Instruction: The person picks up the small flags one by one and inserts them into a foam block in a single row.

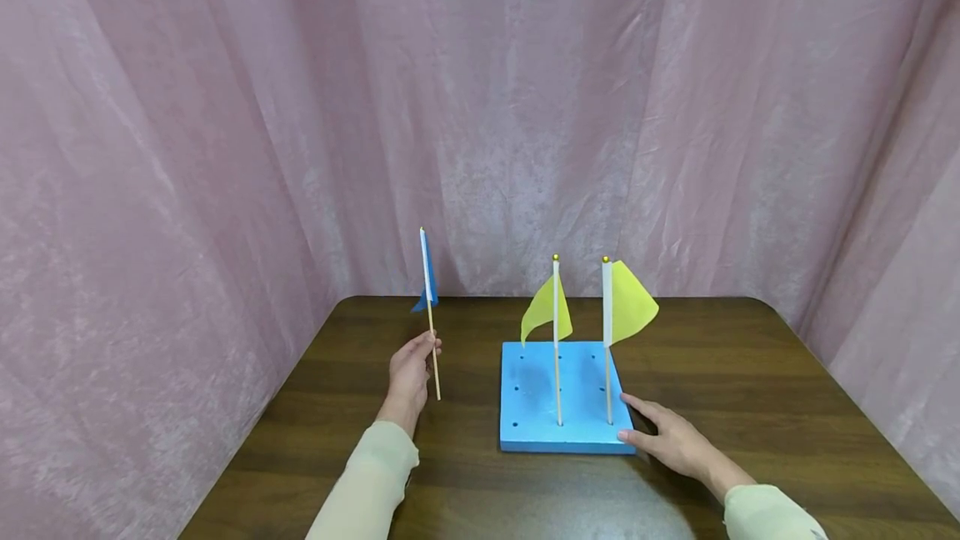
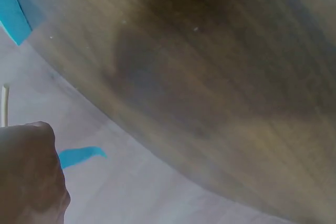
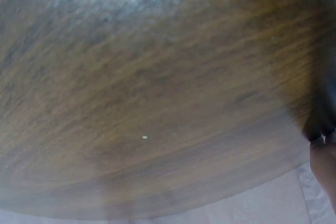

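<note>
A small blue flag (image 1: 430,269) on a thin wooden stick is pinched in my left hand (image 1: 411,369), held upright with a slight tilt left of the board. In the left wrist view that hand (image 2: 31,174) grips the stick (image 2: 4,106), and part of the blue flag (image 2: 81,156) shows behind it. My right hand (image 1: 675,440) rests against the right edge of a light blue board (image 1: 536,402) with holes, its fingers extended. Two yellow flags, one on the left (image 1: 551,311) and one on the right (image 1: 630,302), stand upright in the board's front row.
The board lies on a dark brown wooden table (image 1: 465,473) with rounded far corners. Pink curtains (image 1: 510,107) hang behind the table and along both sides. Several open holes show in the board's left column and back row.
</note>
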Available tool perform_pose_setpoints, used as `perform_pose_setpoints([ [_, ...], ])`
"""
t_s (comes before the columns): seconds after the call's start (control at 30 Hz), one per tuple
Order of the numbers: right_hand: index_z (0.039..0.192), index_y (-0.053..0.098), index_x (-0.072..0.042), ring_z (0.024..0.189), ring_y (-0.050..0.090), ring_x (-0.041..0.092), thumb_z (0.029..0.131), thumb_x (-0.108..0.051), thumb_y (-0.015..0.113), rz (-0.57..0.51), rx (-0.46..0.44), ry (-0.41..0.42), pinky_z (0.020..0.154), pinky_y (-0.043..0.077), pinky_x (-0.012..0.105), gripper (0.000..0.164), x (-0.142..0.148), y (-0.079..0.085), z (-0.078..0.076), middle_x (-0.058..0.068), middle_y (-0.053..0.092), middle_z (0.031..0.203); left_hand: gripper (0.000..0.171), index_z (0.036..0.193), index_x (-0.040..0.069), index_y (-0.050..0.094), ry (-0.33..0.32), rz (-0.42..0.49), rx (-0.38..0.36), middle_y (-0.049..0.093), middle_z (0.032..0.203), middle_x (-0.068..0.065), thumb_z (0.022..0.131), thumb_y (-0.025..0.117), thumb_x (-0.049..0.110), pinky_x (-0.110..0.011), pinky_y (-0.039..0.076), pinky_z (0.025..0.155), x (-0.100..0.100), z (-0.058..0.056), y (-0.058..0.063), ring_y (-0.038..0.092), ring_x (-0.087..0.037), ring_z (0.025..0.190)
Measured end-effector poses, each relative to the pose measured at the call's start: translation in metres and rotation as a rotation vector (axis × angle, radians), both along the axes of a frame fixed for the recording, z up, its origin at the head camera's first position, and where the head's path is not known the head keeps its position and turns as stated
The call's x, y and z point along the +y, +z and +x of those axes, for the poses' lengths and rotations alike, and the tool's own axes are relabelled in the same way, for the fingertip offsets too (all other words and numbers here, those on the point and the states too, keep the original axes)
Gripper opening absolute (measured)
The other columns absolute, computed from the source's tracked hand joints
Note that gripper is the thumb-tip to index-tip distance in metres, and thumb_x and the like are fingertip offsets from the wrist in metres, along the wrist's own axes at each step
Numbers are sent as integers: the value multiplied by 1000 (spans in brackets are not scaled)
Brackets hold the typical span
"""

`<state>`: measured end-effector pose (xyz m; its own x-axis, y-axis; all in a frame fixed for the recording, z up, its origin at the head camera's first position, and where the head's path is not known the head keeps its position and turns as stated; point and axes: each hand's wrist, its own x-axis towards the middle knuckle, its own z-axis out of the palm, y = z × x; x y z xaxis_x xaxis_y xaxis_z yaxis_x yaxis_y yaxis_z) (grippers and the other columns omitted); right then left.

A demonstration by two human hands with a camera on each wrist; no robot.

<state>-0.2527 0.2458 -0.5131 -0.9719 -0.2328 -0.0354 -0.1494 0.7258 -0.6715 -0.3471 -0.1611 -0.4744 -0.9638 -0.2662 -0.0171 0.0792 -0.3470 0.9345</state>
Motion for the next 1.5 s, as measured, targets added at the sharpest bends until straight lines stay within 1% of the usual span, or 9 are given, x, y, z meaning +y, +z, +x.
perform_pose_setpoints([
  [0.2,150,44,-12,135,36,50,91,-51,66,2,6,2,103,32,67,74,-1,-1,-1,26,42,148,14,106,-4,69,-19,-82,1,68,78,2,96,64,4,-22,44,61,10,-1,9,60,-10,71],
  [0.43,150,44,-11,135,36,50,92,-50,66,-5,15,11,102,32,67,74,0,0,-1,26,42,148,11,101,-8,66,-68,-170,53,69,77,-4,91,67,-3,-24,51,58,25,2,14,61,-12,66],
  [0.63,150,44,-11,136,35,51,92,-51,65,-5,11,11,102,32,67,74,0,0,0,26,41,149,19,105,-14,63,-135,-274,60,71,86,-14,90,68,-3,-34,58,67,39,11,18,65,-15,71],
  [0.77,151,43,-11,136,35,51,92,-51,65,-10,11,14,102,32,67,74,-1,1,1,26,41,149,17,103,-13,63,-174,-338,65,70,84,-10,90,68,-3,-43,59,76,47,15,19,65,-13,72],
  [0.83,151,43,-11,136,35,51,92,-51,65,-9,10,14,102,32,67,74,0,1,1,26,41,149,16,102,-10,64,-184,-364,70,69,83,-8,89,70,-2,-43,59,76,51,15,17,65,-15,72],
  [1.07,151,43,-10,136,35,51,92,-51,65,-9,6,16,102,32,68,75,0,2,0,26,41,149,14,102,-6,65,-243,-417,91,67,94,-23,91,69,1,-39,59,75,60,25,21,67,-23,78],
  [1.2,151,42,-10,136,35,51,92,-51,65,-6,12,18,102,32,68,75,0,4,0,26,41,149,15,103,-4,66,-273,-441,97,67,92,-19,92,70,5,-36,59,74,63,29,21,66,-20,78],
  [1.4,151,42,-9,136,35,51,92,-52,65,0,12,18,102,32,68,76,-1,4,1,27,41,149,16,104,-4,65,-288,-444,102,67,89,-10,93,70,7,-36,59,75,65,33,18,67,-29,86],
  [1.5,151,42,-9,136,35,51,92,-52,65,0,10,18,102,31,68,76,-1,4,1,27,41,149,16,104,-6,65,-287,-441,112,67,88,-9,93,70,5,-34,59,74,66,34,17,67,-29,87],
])
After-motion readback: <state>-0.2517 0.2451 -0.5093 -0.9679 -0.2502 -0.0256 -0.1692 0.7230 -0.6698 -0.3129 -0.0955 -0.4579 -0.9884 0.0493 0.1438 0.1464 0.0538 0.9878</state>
